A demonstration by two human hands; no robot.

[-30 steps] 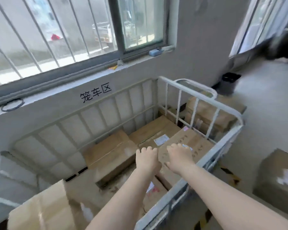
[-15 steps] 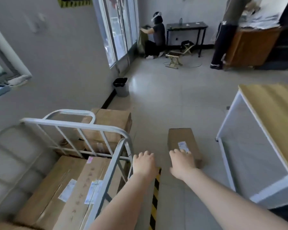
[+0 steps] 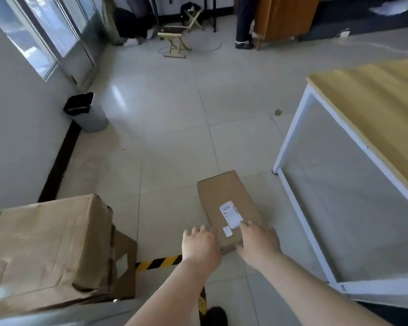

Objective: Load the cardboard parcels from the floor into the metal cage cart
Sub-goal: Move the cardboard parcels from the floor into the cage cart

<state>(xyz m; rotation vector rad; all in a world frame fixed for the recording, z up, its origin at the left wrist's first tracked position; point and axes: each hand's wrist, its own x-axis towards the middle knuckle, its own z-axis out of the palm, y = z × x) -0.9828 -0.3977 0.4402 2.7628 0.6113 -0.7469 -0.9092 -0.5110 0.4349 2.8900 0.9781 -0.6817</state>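
Hands reach down toward a long, flat brown cardboard parcel (image 3: pixel 229 208) lying on the pale tiled floor (image 3: pixel 174 137), with a white shipping label (image 3: pixel 230 214) on its top face. The left hand (image 3: pixel 201 245) hovers at the parcel's near left corner, fingers loosely spread and holding nothing. The right hand (image 3: pixel 259 243) lies over the near right corner, fingers extended onto the top by the label; whether it actually touches the cardboard cannot be told, and it grips nothing yet.

A large crumpled brown cardboard box (image 3: pixel 47 250) stands at the lower left, and a white-framed table with a yellow top (image 3: pixel 363 109) stands to the right. The metal cage cart is out of view.

To lift well, each hand should probably slide down a long side and hook under the bottom edge, keeping the parcel level while turning back to the cart.
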